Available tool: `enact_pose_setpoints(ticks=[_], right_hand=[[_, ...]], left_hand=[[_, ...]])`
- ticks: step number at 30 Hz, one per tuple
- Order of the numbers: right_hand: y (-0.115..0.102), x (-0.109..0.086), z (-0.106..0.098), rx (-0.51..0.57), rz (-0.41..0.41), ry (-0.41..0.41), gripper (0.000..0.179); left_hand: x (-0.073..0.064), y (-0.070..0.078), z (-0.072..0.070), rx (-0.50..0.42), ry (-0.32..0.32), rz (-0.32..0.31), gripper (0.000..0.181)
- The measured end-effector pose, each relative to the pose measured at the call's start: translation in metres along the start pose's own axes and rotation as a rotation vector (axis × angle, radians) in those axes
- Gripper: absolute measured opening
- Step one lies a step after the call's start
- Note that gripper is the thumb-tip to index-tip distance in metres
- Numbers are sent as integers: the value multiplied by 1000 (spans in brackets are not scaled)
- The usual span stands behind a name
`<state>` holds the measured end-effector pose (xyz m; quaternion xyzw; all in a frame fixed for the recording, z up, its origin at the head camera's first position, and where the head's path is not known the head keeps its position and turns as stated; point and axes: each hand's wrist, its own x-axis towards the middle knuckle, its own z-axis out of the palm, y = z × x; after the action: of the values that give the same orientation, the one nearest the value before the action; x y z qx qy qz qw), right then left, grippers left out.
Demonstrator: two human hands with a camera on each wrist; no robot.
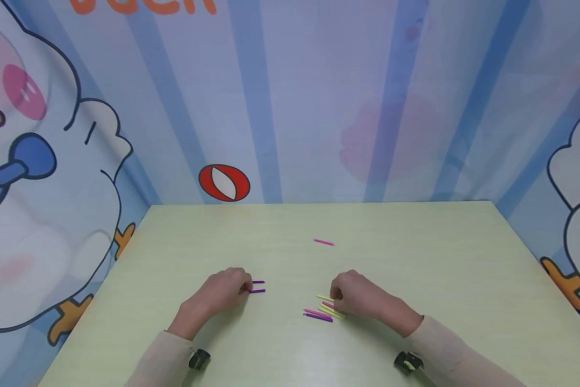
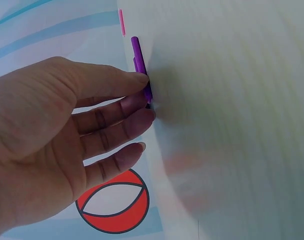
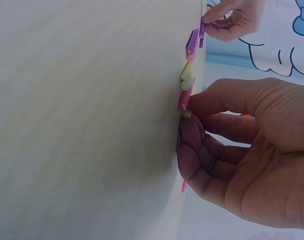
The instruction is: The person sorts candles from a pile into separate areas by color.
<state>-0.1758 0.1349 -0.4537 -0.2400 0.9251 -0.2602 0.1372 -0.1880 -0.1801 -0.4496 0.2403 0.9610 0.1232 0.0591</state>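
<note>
Purple sticks [image 1: 258, 291] point rightward from the left hand [image 1: 226, 290], nearly parallel.

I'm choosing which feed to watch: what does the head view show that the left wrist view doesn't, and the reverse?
Only head: the right hand beside a cluster of yellow, pink and purple sticks.
Only left wrist: the palm side of the left hand, its thumb against a purple stick.
Both: the left hand, purple, a lone pink stick, the table and the printed ball.
</note>
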Motion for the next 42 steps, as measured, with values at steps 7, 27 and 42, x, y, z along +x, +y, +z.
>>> enact_pose_setpoints(ticks=[7, 27, 42], right_hand=[[0, -1, 0, 7, -7, -1, 13], [-3, 0, 0, -10, 23, -7, 14], [-3, 0, 0, 4, 23, -2, 13]], left_hand=[[1, -2, 1, 9, -8, 3, 6], [9, 27, -11, 37, 29, 144, 6], [20, 61, -6, 43, -67, 199, 15]])
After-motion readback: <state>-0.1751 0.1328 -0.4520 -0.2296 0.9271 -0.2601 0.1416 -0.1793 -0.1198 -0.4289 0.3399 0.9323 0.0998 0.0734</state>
